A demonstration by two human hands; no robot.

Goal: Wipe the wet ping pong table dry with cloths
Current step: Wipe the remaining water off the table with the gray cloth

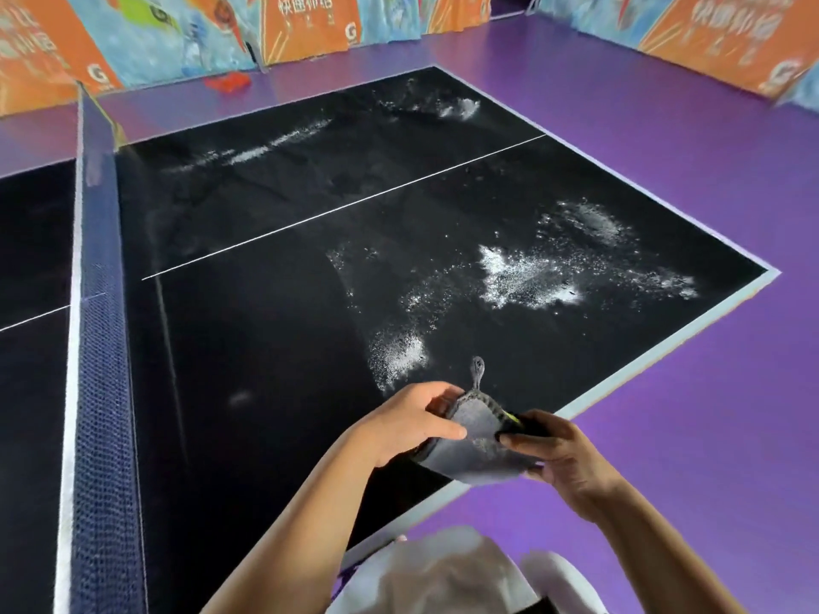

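A black ping pong table point(266, 347) fills the head view, with white lines and a pale edge. Water patches point(527, 277) glisten on its right half, and more wet streaks point(274, 146) lie at the far side. Over the table's near edge I hold a folded grey cloth point(478, 436) with a small hanging loop on top. My left hand point(412, 418) grips its left side, thumb on top. My right hand point(558, 454) pinches its right side, where a dark part with a yellow-green strip shows.
A dark blue net point(99, 347) with a white top band crosses the table at the left. Purple floor point(687, 436) surrounds the table. Orange and blue barrier boards point(310, 28) stand at the back. A red object point(227, 83) lies on the floor beyond the table.
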